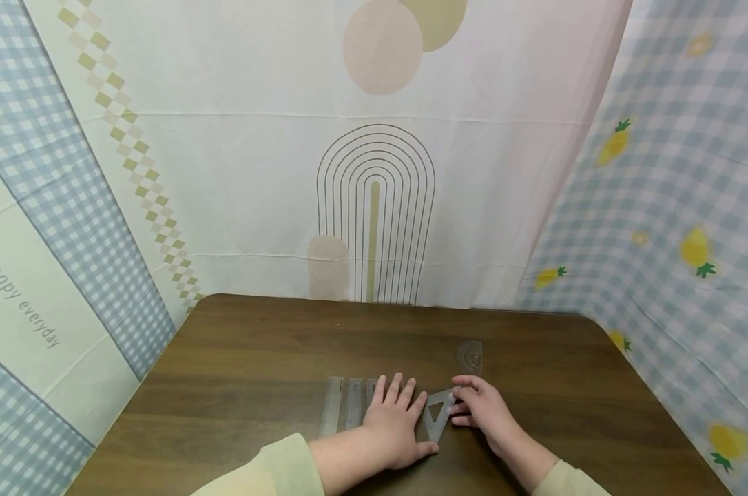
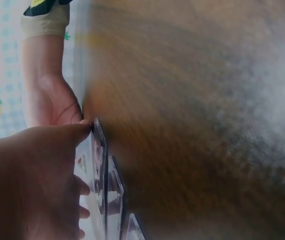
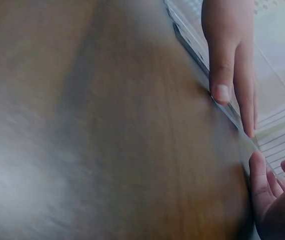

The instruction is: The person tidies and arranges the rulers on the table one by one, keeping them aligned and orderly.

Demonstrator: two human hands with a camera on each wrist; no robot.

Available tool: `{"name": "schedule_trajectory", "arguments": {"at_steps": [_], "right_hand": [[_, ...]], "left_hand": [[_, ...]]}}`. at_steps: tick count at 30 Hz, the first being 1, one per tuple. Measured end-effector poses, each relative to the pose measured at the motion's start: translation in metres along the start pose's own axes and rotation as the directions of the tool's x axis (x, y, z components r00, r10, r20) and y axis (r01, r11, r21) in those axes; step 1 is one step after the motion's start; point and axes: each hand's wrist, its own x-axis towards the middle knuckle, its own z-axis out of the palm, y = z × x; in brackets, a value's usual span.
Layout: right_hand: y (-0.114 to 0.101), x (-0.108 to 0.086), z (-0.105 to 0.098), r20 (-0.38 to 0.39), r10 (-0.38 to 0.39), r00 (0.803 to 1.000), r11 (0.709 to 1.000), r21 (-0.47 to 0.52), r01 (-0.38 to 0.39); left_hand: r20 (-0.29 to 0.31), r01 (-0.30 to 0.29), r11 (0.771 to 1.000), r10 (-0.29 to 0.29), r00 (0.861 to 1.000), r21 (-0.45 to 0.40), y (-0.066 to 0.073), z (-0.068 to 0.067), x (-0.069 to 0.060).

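A clear triangular set square [image 1: 434,431] with a cut-out middle lies on the brown table. My right hand [image 1: 484,412] pinches its right corner between bent fingers and thumb. My left hand [image 1: 391,426] rests palm down to its left, fingers spread, its thumb at the set square's lower tip. Under and beside the left hand are clear straight rulers [image 1: 333,406], standing side by side; the rightmost is partly hidden by that hand. In the left wrist view, the left thumb [image 2: 77,132] meets the tip of a clear plastic edge.
A clear protractor [image 1: 470,355] lies just beyond the right hand. The wooden table [image 1: 237,365] reaches back to a patterned white cloth [image 1: 244,186]. Checked cloth with pineapple prints [image 1: 665,186] hangs at the right.
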Motion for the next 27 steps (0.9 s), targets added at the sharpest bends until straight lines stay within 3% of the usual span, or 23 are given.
{"name": "schedule_trajectory", "arguments": {"at_steps": [6, 9, 12, 15, 18, 24, 27], "right_hand": [[-0.003, 0.004, -0.004, 0.046, -0.007, 0.999, 0.999, -0.042, 0.009], [-0.003, 0.005, -0.006, 0.073, -0.043, 0.996, 0.991, -0.120, 0.052], [-0.004, 0.009, -0.008, 0.107, -0.099, 0.989, 0.962, -0.245, 0.123], [-0.005, 0.014, -0.011, 0.165, -0.144, 0.976, 0.904, -0.380, 0.197], [-0.007, 0.019, -0.016, 0.259, -0.180, 0.949, 0.833, -0.473, 0.287], [-0.010, 0.026, -0.024, 0.453, -0.251, 0.856, 0.668, -0.559, 0.492], [-0.010, 0.027, -0.026, 0.500, -0.262, 0.825, 0.612, -0.575, 0.543]], "left_hand": [[-0.001, 0.002, 1.000, -0.002, 1.000, 0.002, 0.001, 0.001, 0.001], [0.002, 0.003, 1.000, -0.003, 1.000, -0.001, 0.000, 0.001, 0.002], [0.009, 0.003, 1.000, -0.003, 1.000, -0.001, 0.000, 0.002, 0.003], [0.012, 0.004, 1.000, -0.004, 1.000, 0.001, 0.000, 0.002, 0.003], [0.014, 0.003, 1.000, -0.003, 1.000, 0.005, -0.001, 0.002, 0.003], [0.008, 0.000, 1.000, 0.000, 1.000, 0.006, 0.000, 0.001, 0.003], [0.008, -0.002, 1.000, 0.002, 1.000, 0.005, -0.001, 0.001, 0.003]]}}
